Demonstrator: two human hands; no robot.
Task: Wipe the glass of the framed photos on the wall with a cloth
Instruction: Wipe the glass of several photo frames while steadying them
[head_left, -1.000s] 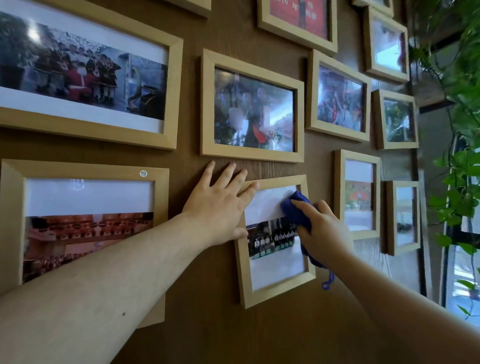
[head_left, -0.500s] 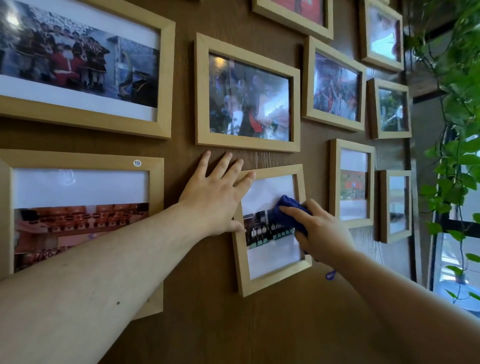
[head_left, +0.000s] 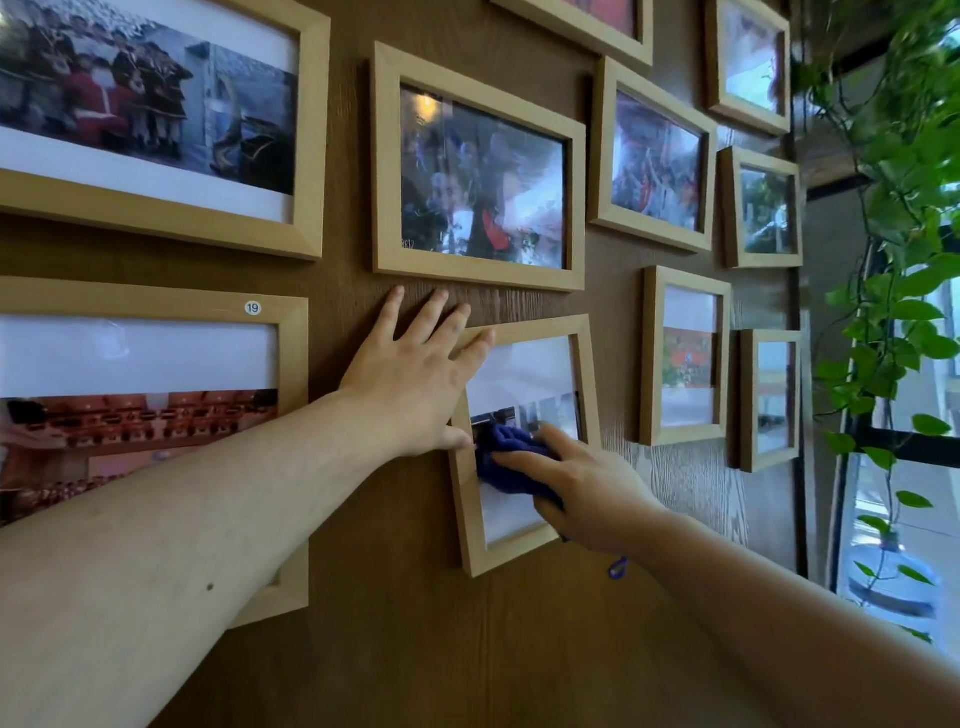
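A small light-wood framed photo (head_left: 522, 558) hangs slightly tilted on the brown wood wall, low in the middle. My right hand (head_left: 597, 493) presses a dark blue cloth (head_left: 506, 460) against the left middle of its glass, covering part of the photo. My left hand (head_left: 415, 379) lies flat and spread on the wall and on the frame's upper left corner, thumb at its left edge. A blue loop (head_left: 617, 567) of the cloth dangles under my right wrist.
Several more wooden frames hang around: a large one (head_left: 478, 171) just above, one marked 19 (head_left: 156, 306) at left, narrow ones (head_left: 685, 358) at right. Trailing green plants (head_left: 904, 260) and a window fill the far right, with a glass water vessel (head_left: 893, 577) below.
My right hand has swept the blue cloth down and leftward across the glass, from the upper right to the left middle. My left hand has stayed on the frame's corner.
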